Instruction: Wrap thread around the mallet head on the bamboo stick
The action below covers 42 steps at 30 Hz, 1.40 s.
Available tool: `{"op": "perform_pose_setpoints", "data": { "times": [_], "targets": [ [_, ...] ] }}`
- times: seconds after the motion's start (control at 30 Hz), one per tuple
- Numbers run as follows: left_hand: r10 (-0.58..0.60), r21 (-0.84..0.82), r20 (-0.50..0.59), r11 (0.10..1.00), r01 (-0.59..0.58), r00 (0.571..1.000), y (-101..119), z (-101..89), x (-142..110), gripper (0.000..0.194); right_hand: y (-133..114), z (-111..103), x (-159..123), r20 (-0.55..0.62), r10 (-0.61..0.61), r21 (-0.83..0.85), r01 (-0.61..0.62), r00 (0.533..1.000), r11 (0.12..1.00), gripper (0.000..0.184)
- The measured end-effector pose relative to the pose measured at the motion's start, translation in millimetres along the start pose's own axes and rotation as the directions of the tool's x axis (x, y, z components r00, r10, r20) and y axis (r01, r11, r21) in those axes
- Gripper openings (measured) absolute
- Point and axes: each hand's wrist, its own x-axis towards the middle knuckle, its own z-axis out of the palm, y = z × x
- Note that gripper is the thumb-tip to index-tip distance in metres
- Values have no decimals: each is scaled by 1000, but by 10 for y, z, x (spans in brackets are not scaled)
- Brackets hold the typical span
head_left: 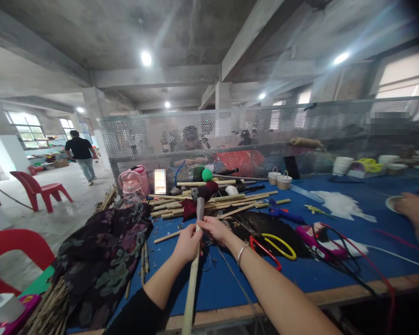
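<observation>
My left hand (187,243) is closed round a long pale bamboo stick (192,288) that runs from the table's near edge up to a grey padded tip (199,201). My right hand (214,229), with a bracelet on its wrist, pinches the stick just above the left hand, where dark material wraps it. A dark red cloth piece (188,208) lies beside the tip. Behind it several bamboo sticks (209,204) lie across the blue table (230,279).
Red and yellow scissors (273,246) lie right of my hands, a pink glue gun (317,237) with cables farther right. Dark flowered cloth (104,260) hangs at the left edge. Red chairs (38,188) stand left. Another person's hand (417,214) rests at far right. A mesh screen (230,130) backs the table.
</observation>
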Motion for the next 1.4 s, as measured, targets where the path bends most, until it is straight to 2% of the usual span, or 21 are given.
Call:
{"op": "perform_pose_setpoints", "data": {
  "times": [0.33,0.57,0.63,0.73,0.83,0.97,1.13,1.2,1.27,1.4],
  "targets": [
    [6,49,7,999,-7,1000,-39,-19,38,17,-2,-22,-9,-40,25,-14,-26,999,1000,38],
    [42,110,-110,993,-29,993,-38,-43,47,28,29,-30,33,-78,-64,-23,63,995,998,42],
    [85,155,-122,986,-66,989,-33,-56,51,27,39,-38,38,-72,-45,-26,43,996,999,42],
    [86,116,-89,990,-75,992,-15,-68,54,25,40,-53,34,-20,14,23,-14,1000,1000,40],
    [71,60,-37,996,-69,997,6,-66,49,25,25,-65,30,12,2,52,-3,1000,999,38],
    [147,155,-38,978,-139,988,-4,-76,47,28,-18,-57,15,-36,-24,2,24,999,1000,39],
    [124,255,-111,962,-92,986,-47,-121,66,29,-64,-11,-15,-41,14,-46,-16,999,999,40],
    [109,211,-114,974,-84,987,-41,-120,66,32,-60,-13,-14,-24,15,-20,-16,1000,1000,40],
    [64,96,-79,994,-56,995,-18,-105,56,36,-47,-34,-6,15,27,24,-27,1000,999,40],
    [-21,-182,99,982,39,995,31,-84,21,45,-27,-85,13,98,56,86,-64,994,994,39]
  ]
}}
